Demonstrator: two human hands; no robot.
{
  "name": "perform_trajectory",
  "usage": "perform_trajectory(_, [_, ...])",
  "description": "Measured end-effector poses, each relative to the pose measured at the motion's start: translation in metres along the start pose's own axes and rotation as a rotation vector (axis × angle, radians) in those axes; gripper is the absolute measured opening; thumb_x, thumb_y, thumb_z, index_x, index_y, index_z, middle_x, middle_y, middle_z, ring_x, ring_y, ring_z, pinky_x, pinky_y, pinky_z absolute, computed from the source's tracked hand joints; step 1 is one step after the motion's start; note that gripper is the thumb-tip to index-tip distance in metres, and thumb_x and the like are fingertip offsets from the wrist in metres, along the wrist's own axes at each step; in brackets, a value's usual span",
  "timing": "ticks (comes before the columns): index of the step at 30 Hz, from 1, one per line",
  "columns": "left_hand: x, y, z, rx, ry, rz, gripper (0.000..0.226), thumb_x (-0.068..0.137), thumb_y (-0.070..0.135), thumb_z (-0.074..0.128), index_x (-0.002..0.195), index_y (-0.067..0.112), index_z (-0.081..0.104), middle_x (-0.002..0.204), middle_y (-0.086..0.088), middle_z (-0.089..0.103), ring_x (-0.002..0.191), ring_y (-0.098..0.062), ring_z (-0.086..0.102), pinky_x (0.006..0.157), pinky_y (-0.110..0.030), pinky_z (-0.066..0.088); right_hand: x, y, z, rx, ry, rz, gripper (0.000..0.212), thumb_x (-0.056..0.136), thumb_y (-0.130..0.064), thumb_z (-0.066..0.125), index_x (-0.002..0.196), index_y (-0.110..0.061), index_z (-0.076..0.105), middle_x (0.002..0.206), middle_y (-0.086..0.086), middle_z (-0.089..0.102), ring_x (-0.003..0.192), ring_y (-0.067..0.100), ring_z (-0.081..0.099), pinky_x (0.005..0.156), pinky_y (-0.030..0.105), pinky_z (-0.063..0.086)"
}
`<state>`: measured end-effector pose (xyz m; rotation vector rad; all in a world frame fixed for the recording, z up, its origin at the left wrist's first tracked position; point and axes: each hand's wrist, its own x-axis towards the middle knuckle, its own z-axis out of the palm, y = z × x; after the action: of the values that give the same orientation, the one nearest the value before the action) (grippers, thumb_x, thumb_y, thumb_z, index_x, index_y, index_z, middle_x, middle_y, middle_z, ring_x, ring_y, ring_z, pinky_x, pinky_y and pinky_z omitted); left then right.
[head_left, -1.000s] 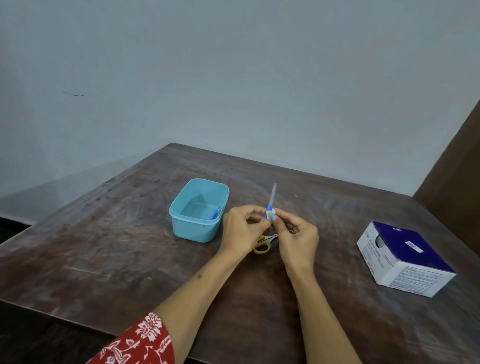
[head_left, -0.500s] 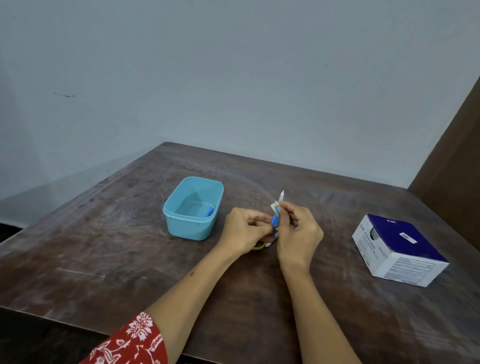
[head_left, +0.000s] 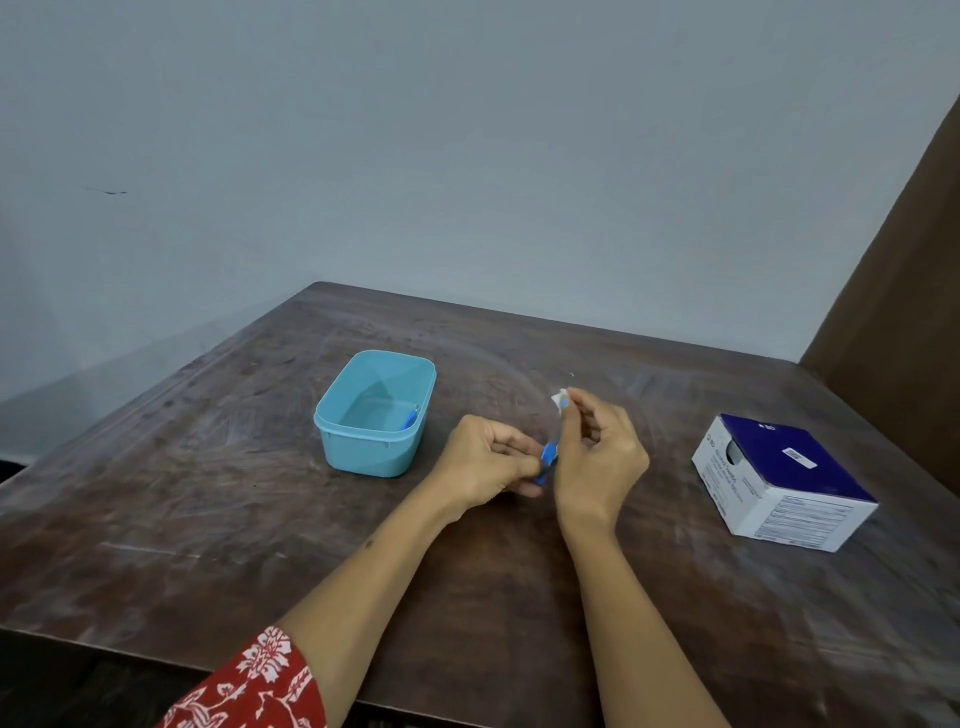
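Observation:
Over the middle of the dark wooden table (head_left: 218, 499), my left hand (head_left: 485, 460) pinches a small blue-hubbed needle piece (head_left: 548, 460) at its lower end. My right hand (head_left: 597, 457) pinches a white paper wrapper (head_left: 560, 401) at the top, peeled away above the blue part. The two hands are close together, thumbs and fingers curled. The scissors seen earlier under the hands are hidden.
A light blue plastic tub (head_left: 375, 413) stands left of the hands with one small blue piece (head_left: 410, 418) inside. A white and dark blue carton (head_left: 779, 480) lies at the right. A brown panel (head_left: 898, 312) rises at the far right.
The long capped piece that pointed upward has come down. My right hand has pulled the white wrapper up and away, while my left hand keeps the blue end low.

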<state>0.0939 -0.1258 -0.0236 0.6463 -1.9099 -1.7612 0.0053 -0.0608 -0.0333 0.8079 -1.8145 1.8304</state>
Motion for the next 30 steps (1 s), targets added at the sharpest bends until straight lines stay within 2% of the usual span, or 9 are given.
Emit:
perform_trajectory(3, [0.0012,-0.0018,0.0003,-0.009,0.039,0.011,0.016,0.079,-0.01,0.064,0.092,-0.005,0.069,0.08,-0.02,0.07,0.067,-0.021,0.069,0.064,-0.027,0.059,-0.0006,-0.0014,0.0003,0.005,-0.019,0.026,0.01,0.075,-0.004,0.071,0.08,-0.012,0.074,0.073,-0.003,0.063,0.058,0.006,0.058,0.058,0.016,0.049])
perform_trajectory(6, [0.0033,-0.0031,-0.001,-0.049,0.104,0.024,0.014,0.079,-0.007,0.065,0.092,-0.005,0.07,0.08,-0.019,0.07,0.066,-0.021,0.069,0.066,-0.028,0.059,-0.0036,-0.0029,0.0025,-0.006,-0.073,0.081,0.01,0.068,-0.005,0.072,0.071,-0.015,0.071,0.066,-0.004,0.063,0.056,0.008,0.058,0.055,0.015,0.048])
perform_trajectory(9, [0.0027,-0.002,-0.0013,-0.069,0.068,-0.003,0.012,0.079,-0.009,0.064,0.089,-0.004,0.069,0.077,-0.016,0.07,0.061,-0.017,0.069,0.06,-0.022,0.058,-0.0026,-0.0002,0.0021,0.015,-0.042,0.066,0.009,0.076,-0.005,0.071,0.081,-0.012,0.074,0.073,-0.002,0.065,0.06,0.006,0.059,0.061,0.017,0.05])
perform_trajectory(12, [0.0012,-0.0006,0.0001,-0.078,0.031,-0.037,0.014,0.079,-0.01,0.064,0.091,-0.007,0.068,0.079,-0.018,0.07,0.063,-0.017,0.069,0.059,-0.022,0.058,0.0,0.0012,0.0005,0.016,-0.02,0.047,0.014,0.08,-0.001,0.067,0.088,-0.009,0.074,0.08,-0.001,0.065,0.066,0.007,0.061,0.063,0.009,0.047])
perform_trajectory(16, [0.0011,-0.0016,0.0013,-0.114,0.14,0.02,0.015,0.08,-0.011,0.063,0.093,-0.007,0.068,0.076,-0.016,0.069,0.061,-0.016,0.068,0.061,-0.025,0.059,-0.0038,-0.0022,0.0016,-0.02,-0.097,0.104,0.008,0.069,-0.008,0.071,0.07,-0.016,0.07,0.066,0.0,0.066,0.053,0.006,0.058,0.058,0.02,0.052])
perform_trajectory(19, [-0.0001,0.0006,0.0,-0.113,0.127,0.027,0.016,0.079,-0.011,0.063,0.094,-0.008,0.068,0.077,-0.014,0.069,0.06,-0.015,0.068,0.061,-0.024,0.059,-0.0043,-0.0016,0.0028,-0.02,-0.109,0.104,0.008,0.071,-0.006,0.07,0.072,-0.015,0.071,0.068,0.001,0.066,0.056,0.008,0.059,0.06,0.024,0.053])
perform_trajectory(22, [-0.0025,0.0017,0.0006,-0.069,0.036,-0.008,0.015,0.079,-0.009,0.064,0.094,-0.006,0.068,0.078,-0.013,0.07,0.065,-0.016,0.07,0.062,-0.023,0.059,-0.0014,-0.0013,0.0013,0.002,-0.04,0.069,0.014,0.078,0.0,0.066,0.085,-0.01,0.074,0.076,0.002,0.066,0.063,0.01,0.06,0.062,0.019,0.05])
perform_trajectory(27, [-0.0014,0.0008,0.0034,-0.077,0.159,0.029,0.017,0.081,-0.013,0.058,0.092,-0.007,0.069,0.076,-0.014,0.069,0.063,-0.017,0.068,0.061,-0.024,0.059,-0.0057,-0.0061,0.0015,-0.037,-0.114,0.086,0.009,0.065,-0.005,0.069,0.067,-0.014,0.068,0.063,0.0,0.063,0.052,0.008,0.055,0.054,0.014,0.046])
perform_trajectory(30, [-0.0019,0.0003,0.0025,-0.063,0.119,0.007,0.016,0.081,-0.011,0.06,0.094,-0.007,0.068,0.084,-0.019,0.07,0.071,-0.022,0.07,0.066,-0.027,0.06,-0.0051,-0.0036,0.0027,-0.037,-0.095,0.037,0.008,0.072,-0.004,0.069,0.075,-0.011,0.072,0.069,0.002,0.064,0.055,0.008,0.055,0.057,0.015,0.046])
